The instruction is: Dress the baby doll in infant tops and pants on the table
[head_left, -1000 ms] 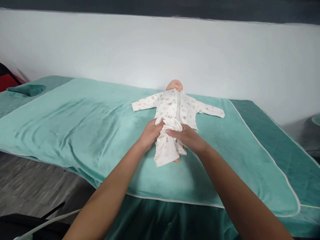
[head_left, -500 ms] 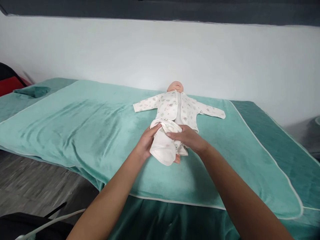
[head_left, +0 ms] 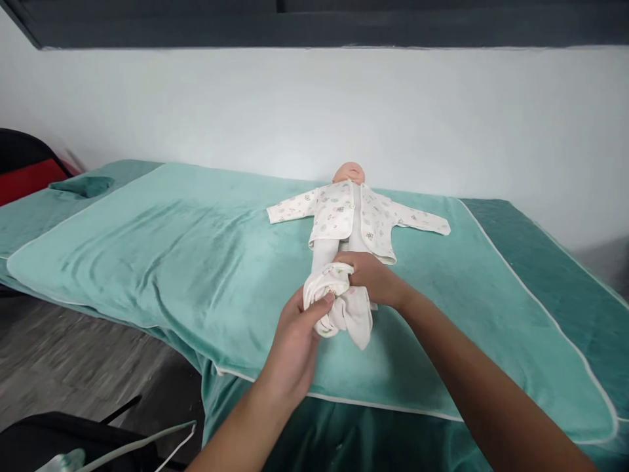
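A baby doll (head_left: 350,173) lies on its back on a teal towel (head_left: 171,255), dressed in a white printed jacket (head_left: 354,216) with its sleeves spread out. A bunched pair of white baby trousers (head_left: 339,305) sits low over the doll's legs. My left hand (head_left: 297,337) pinches the left side of the bunched trousers. My right hand (head_left: 368,278) is closed on their upper right edge. The doll's feet are hidden by the cloth.
The towel covers a darker teal bed (head_left: 555,275) against a white wall. A folded teal cloth (head_left: 81,185) lies at the far left, beside something red and black (head_left: 24,174). Grey floor (head_left: 63,360) and a black object with a pale cable (head_left: 113,446) sit at the lower left.
Both hands have drawn the bunched trousers down from the doll's waist toward its feet, leaving the upper legs bare of the bundle. The view has shifted slightly.
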The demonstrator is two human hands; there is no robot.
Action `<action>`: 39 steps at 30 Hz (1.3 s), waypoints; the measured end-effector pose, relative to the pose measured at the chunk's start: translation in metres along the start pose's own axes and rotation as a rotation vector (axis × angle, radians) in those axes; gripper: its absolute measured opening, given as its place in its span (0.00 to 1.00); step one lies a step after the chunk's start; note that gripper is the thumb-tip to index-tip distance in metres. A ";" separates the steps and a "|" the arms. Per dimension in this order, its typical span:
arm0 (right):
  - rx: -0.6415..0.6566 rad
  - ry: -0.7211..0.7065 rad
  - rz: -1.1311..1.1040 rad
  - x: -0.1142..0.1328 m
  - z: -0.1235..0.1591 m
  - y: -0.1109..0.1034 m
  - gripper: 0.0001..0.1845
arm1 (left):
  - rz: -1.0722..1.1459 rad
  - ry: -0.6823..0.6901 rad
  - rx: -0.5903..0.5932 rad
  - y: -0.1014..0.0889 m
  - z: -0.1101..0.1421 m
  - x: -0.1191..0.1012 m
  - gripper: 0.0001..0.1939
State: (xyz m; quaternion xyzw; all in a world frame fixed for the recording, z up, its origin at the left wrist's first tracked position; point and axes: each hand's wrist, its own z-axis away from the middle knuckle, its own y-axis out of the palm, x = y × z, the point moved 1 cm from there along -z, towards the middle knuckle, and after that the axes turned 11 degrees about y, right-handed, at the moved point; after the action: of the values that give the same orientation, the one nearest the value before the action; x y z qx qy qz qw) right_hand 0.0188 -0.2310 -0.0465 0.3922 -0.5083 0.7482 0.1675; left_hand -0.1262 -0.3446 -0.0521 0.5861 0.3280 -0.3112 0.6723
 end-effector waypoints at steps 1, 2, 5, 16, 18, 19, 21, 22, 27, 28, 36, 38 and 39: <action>0.001 -0.015 0.049 0.000 0.001 0.000 0.05 | 0.035 -0.016 -0.032 0.002 0.007 0.004 0.19; -0.002 -0.040 0.101 0.000 0.002 0.001 0.04 | 0.064 -0.029 -0.065 0.003 0.013 0.009 0.20; -0.021 -0.134 0.283 -0.001 0.006 0.005 0.03 | 0.103 -0.048 -0.160 -0.001 0.028 0.027 0.22; -0.009 -0.072 0.712 0.006 0.010 0.010 0.07 | -0.198 -0.016 -0.214 -0.068 0.008 0.036 0.14; 0.009 -0.024 0.732 0.010 0.008 0.010 0.09 | -0.297 -0.018 -0.164 -0.067 0.001 0.031 0.14; 0.015 0.001 0.733 0.011 0.007 0.010 0.09 | -0.338 -0.019 -0.135 -0.066 -0.002 0.029 0.14; 0.016 0.036 0.715 0.011 0.005 0.010 0.08 | -0.383 -0.032 -0.078 -0.063 -0.006 0.024 0.14; 0.017 0.045 0.692 0.011 0.004 0.010 0.08 | -0.380 -0.045 -0.052 -0.061 -0.008 0.022 0.14; 0.033 0.095 0.419 0.004 0.003 0.007 0.06 | -0.195 -0.105 0.028 -0.061 -0.022 0.025 0.17; 0.037 0.104 0.352 0.002 0.003 0.005 0.06 | -0.178 -0.082 0.031 -0.062 -0.026 0.029 0.17; 0.177 0.069 -0.112 -0.007 0.004 -0.008 0.11 | -0.450 0.271 -0.019 -0.064 -0.059 0.049 0.18; 0.210 0.087 -0.132 -0.007 0.004 -0.009 0.13 | -0.466 0.317 -0.028 -0.060 -0.066 0.048 0.19; 0.215 0.105 -0.115 -0.007 0.003 -0.009 0.12 | -0.477 0.344 -0.035 -0.058 -0.070 0.046 0.19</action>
State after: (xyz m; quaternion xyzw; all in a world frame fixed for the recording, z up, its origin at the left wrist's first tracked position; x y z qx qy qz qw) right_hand 0.0302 -0.2289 -0.0453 0.3965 -0.3924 0.8070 0.1936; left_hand -0.1507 -0.2834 -0.1300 0.5251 0.5707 -0.3509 0.5248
